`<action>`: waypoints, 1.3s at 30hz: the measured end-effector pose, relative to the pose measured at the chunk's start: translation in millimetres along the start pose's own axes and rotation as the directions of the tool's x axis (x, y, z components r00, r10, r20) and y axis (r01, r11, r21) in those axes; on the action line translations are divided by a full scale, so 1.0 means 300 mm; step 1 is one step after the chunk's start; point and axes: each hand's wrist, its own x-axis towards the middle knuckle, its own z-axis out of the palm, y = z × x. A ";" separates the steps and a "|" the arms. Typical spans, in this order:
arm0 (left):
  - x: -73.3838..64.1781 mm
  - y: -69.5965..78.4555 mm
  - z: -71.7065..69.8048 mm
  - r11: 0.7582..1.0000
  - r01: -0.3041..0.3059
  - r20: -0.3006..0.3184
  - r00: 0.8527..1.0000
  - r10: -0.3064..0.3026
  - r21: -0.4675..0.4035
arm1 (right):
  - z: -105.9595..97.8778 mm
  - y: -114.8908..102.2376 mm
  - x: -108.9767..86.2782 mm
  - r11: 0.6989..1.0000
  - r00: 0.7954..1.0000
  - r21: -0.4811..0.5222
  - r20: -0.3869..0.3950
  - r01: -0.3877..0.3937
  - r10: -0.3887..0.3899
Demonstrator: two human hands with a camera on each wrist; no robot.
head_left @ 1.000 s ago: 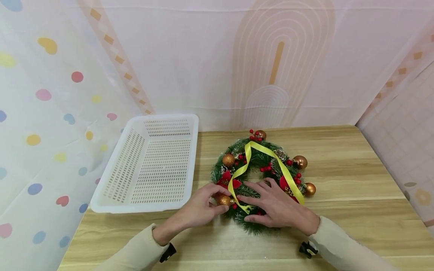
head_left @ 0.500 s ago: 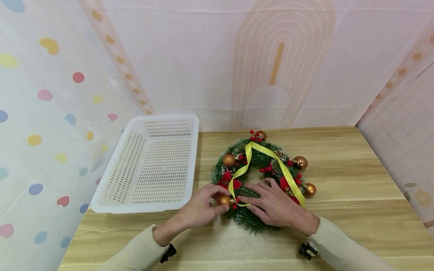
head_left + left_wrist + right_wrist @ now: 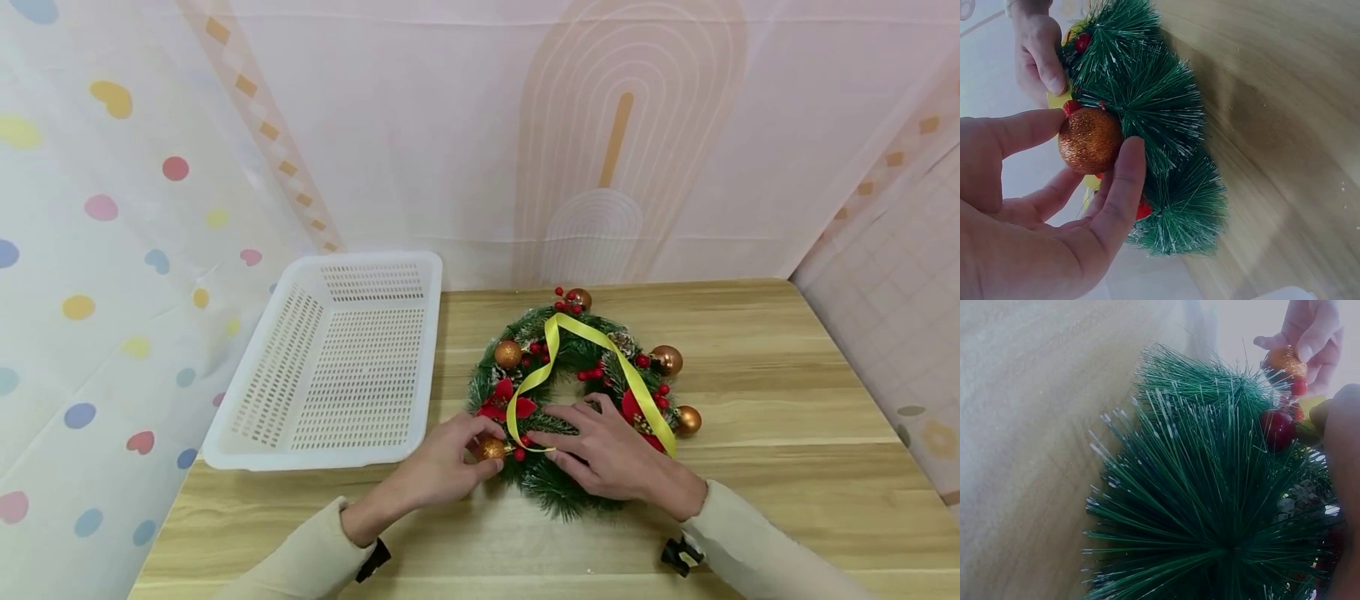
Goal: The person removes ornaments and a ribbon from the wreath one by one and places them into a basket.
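Observation:
A green wreath [image 3: 555,492] with red berries, red flowers, pinecones and copper balls lies on the wooden table. At its lower left, my left hand [image 3: 442,462] pinches a glittery orange ball ornament [image 3: 1090,140] between fingertips. A yellow ribbon [image 3: 633,383] drapes over the wreath in an inverted V. My right hand [image 3: 607,450] lies over the wreath's lower part, its thumb and a finger pinching the ribbon's end beside the berries. In the left wrist view, the right thumb sits against the ribbon. Green needles [image 3: 1210,537] fill much of the right wrist view.
A white perforated plastic basket [image 3: 433,367] stands to the left of the wreath. Behind the table [image 3: 765,375] hangs a patterned cloth backdrop [image 3: 442,150]. Copper balls [image 3: 688,420] stick out past the wreath's right side.
My right thumb has moved up onto the ribbon's end, which earlier hung visible below the fingers. The left hand has drawn the orange ball slightly left.

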 end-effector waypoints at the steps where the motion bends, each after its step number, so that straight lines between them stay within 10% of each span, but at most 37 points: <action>1: 0.000 0.001 0.000 1.000 0.003 0.004 1.000 -0.003 0.006 | 0.001 0.001 -0.001 1.000 1.000 -0.001 -0.003 0.002 -0.002; 26: 0.030 0.019 -0.021 0.954 0.084 0.199 0.980 -0.026 -0.287 | -0.004 0.000 0.000 1.000 1.000 0.012 0.022 -0.009 0.009; 34: 0.036 0.019 -0.021 0.969 -0.026 0.214 0.973 0.081 -0.245 | -0.001 0.001 0.001 0.999 1.000 0.041 0.007 -0.016 0.016; 39: 0.023 0.018 -0.027 0.989 0.005 0.204 0.979 0.025 -0.146 | -0.003 0.002 0.001 0.998 0.999 0.054 0.019 -0.030 0.029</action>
